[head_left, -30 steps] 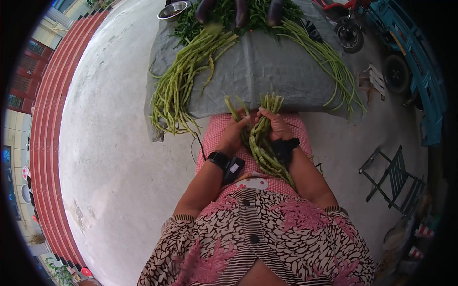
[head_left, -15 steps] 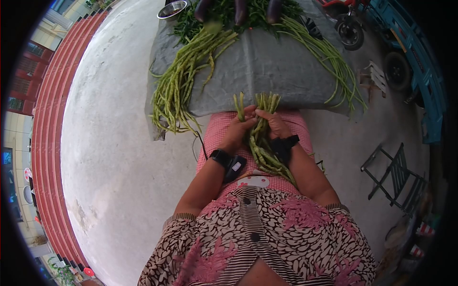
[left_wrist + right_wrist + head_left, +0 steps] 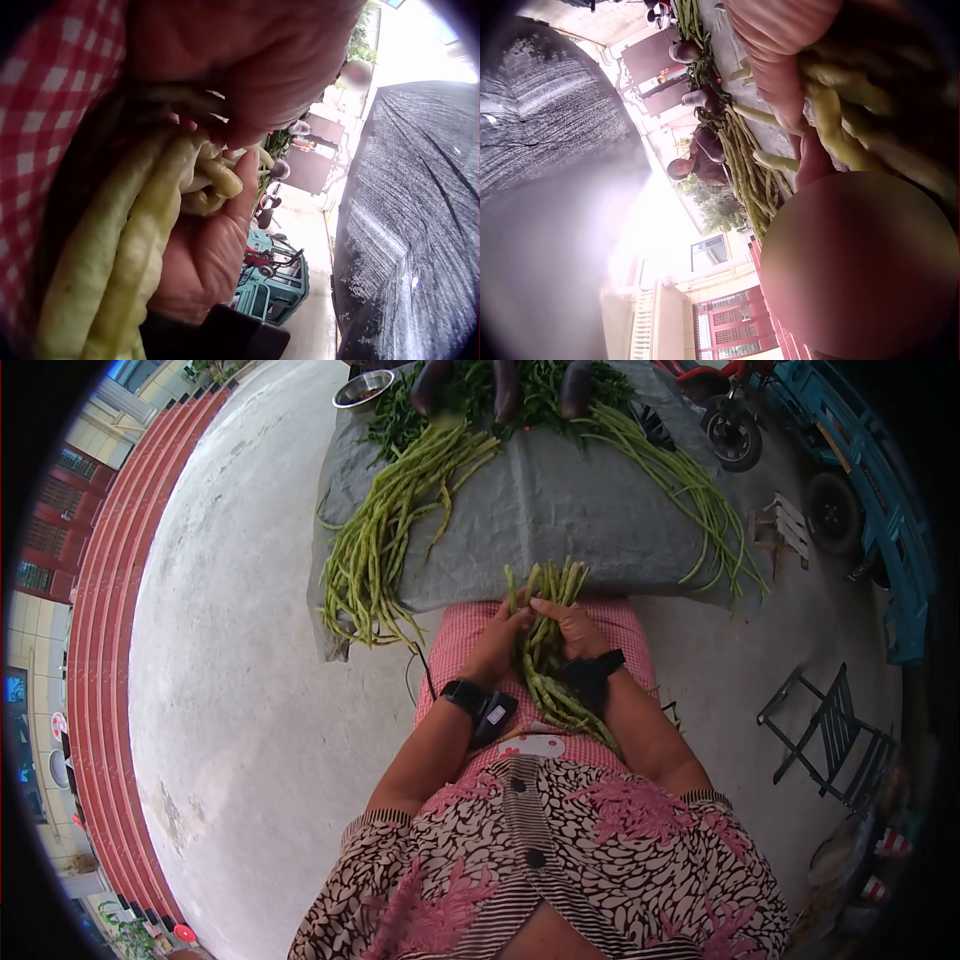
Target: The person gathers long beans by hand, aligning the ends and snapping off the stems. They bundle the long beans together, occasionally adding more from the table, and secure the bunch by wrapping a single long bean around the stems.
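Above the lap, my right hand [image 3: 580,632] grips a bunch of yardlong beans [image 3: 552,685], its thumb across the stems. The cut ends stand up in front, and the long tails hang back over the checked pink cloth on the lap. My left hand [image 3: 490,648] is right beside it, holding a few bean stems [image 3: 510,586] against the left side of the bunch. In the left wrist view, pale lumpy beans [image 3: 139,247] pass between the two hands. Seen from the right wrist, bean ends [image 3: 776,160] poke out past the fingers.
On the grey-covered table [image 3: 520,510] lie a big heap of yardlong beans [image 3: 385,540] at left, a thinner green bundle [image 3: 690,485] at right, and eggplants [image 3: 507,390] on leafy greens. A metal bowl [image 3: 363,390] sits far left; a folding stool [image 3: 830,730] stands right.
My left hand has moved right with its few beans, bringing them from apart to up against the bunch. My right hand stays nearly in place, still gripping the bunch.
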{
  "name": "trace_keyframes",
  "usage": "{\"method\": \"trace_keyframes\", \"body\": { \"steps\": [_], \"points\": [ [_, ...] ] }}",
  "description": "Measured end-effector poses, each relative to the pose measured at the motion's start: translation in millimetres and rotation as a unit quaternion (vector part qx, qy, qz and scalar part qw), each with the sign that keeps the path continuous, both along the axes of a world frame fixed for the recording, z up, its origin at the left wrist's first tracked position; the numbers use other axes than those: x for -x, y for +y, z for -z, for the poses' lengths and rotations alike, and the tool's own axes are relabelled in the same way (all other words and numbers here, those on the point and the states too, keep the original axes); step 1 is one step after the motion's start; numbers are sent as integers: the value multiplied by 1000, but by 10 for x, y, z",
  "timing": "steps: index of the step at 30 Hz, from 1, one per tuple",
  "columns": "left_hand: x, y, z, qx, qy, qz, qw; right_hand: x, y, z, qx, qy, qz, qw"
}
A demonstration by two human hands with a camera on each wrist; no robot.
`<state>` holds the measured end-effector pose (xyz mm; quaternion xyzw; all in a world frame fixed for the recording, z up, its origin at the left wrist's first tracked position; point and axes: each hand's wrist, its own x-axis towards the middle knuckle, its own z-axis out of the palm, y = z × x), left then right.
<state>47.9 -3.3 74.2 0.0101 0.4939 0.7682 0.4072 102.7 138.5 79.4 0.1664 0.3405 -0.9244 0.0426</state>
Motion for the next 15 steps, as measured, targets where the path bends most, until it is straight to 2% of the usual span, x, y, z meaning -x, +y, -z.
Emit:
{"method": "trace_keyframes", "body": {
  "steps": [1, 4, 7, 10, 15],
  "points": [
    [-7, 1, -44, 19, 11, 18, 1000, 7, -2, 14, -7, 10, -3, 1000],
    [-8, 12, 3, -15, 16, 45, 999, 23, -2, 89, -21, 27, -5, 999],
    [-16, -6, -17, -7, 34, 79, 996, 18, -16, 55, -15, -12, 19, 1000],
    [-40, 11, -50, -4, 67, 37, 997, 26, 5, 103, 3, -39, 42, 998],
    [-11, -22, -34, -4, 19, 7, 1000, 3, 86, 136, 5, -35, 39, 999]
  ]
}}
